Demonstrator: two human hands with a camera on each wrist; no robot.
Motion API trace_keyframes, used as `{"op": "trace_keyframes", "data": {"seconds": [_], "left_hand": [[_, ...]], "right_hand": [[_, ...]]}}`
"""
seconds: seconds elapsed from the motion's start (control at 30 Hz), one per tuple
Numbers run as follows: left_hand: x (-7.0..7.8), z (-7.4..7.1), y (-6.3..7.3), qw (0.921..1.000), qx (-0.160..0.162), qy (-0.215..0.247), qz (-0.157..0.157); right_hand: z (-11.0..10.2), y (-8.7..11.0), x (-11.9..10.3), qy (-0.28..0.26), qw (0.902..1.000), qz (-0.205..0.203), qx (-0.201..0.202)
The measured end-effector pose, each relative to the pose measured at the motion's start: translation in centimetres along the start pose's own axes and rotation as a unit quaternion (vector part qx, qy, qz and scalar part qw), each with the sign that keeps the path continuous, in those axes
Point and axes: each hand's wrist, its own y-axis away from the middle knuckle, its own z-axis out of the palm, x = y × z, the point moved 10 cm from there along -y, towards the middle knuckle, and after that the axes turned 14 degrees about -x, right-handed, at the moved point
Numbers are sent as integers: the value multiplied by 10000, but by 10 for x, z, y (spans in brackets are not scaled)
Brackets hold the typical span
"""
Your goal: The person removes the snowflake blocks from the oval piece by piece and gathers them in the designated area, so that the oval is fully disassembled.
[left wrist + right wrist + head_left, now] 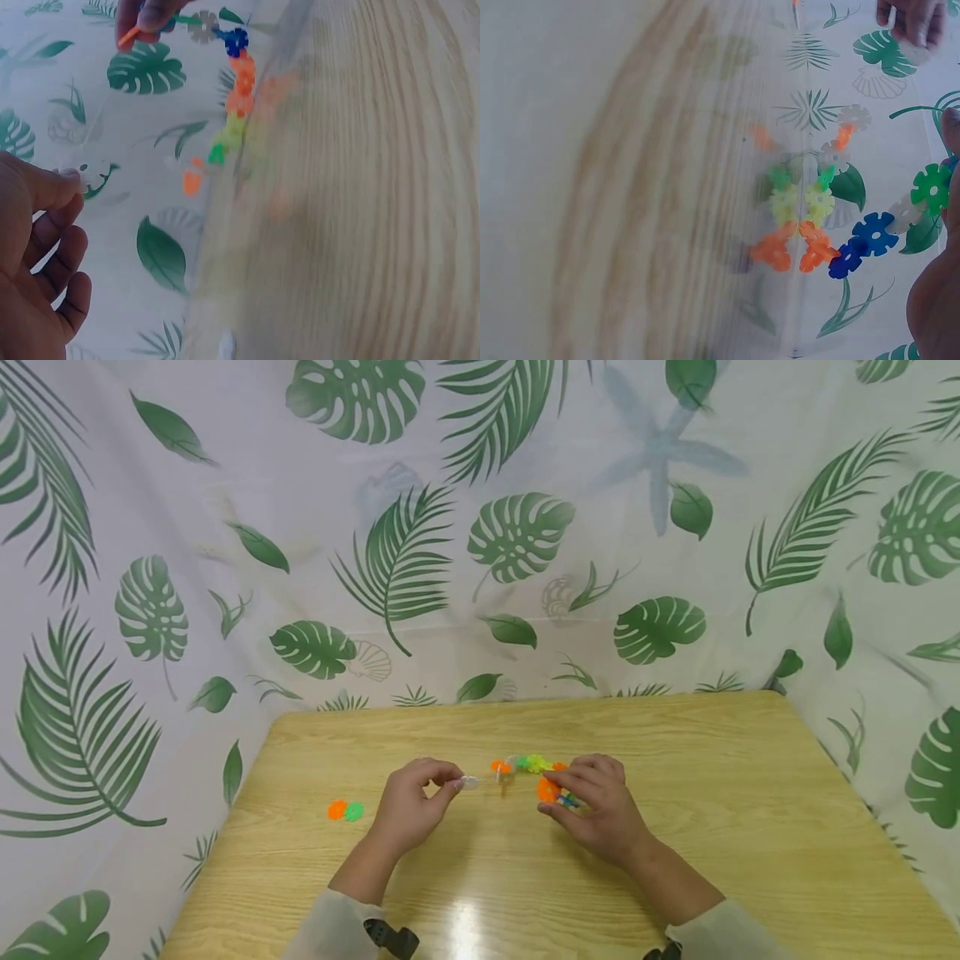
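My left hand (416,802) pinches a whitish, see-through snowflake disc (470,782) between thumb and index finger; its other fingers are loosely curled in the left wrist view. To the right, my right hand (603,806) holds one end of a chain of interlocked snowflake discs, with an orange disc (549,790) at the fingertips. The chain curves away beyond the hands. In the right wrist view it runs from a green disc (930,189) through blue discs (875,234), orange discs (816,246) and a yellow-green disc (820,201) to a whitish disc (853,116).
An orange disc (337,810) and a light green disc (354,812) lie side by side on the wooden table (690,743), left of my left hand. Leaf-patterned cloth (435,677) encloses the table's back and sides.
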Motion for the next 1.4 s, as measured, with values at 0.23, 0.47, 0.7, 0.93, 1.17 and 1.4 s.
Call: {"op": "trace_keyframes", "data": {"seconds": [0.23, 0.47, 0.7, 0.93, 1.17, 1.4], "left_hand": [[-40, -18, 20, 9956, -36, 350, -873], [-78, -39, 38, 9866, 64, 562, -1533], [-103, -60, 56, 9787, 188, 466, -1993], [-127, -75, 79, 9669, 164, 378, -2519], [-156, -84, 98, 9555, 19, 27, -2949], [-177, -88, 116, 9448, -306, -41, -3262]], "right_hand": [[0, -1, 2, -26, 9998, 150, -113], [2, -1, 3, -76, 9994, 244, -229], [0, -1, 4, -113, 9996, 194, -161], [-1, 0, 4, -71, 9995, 218, -195], [-1, 0, 5, -99, 9993, 264, -239], [-1, 0, 5, -66, 9992, 291, -264]]}}
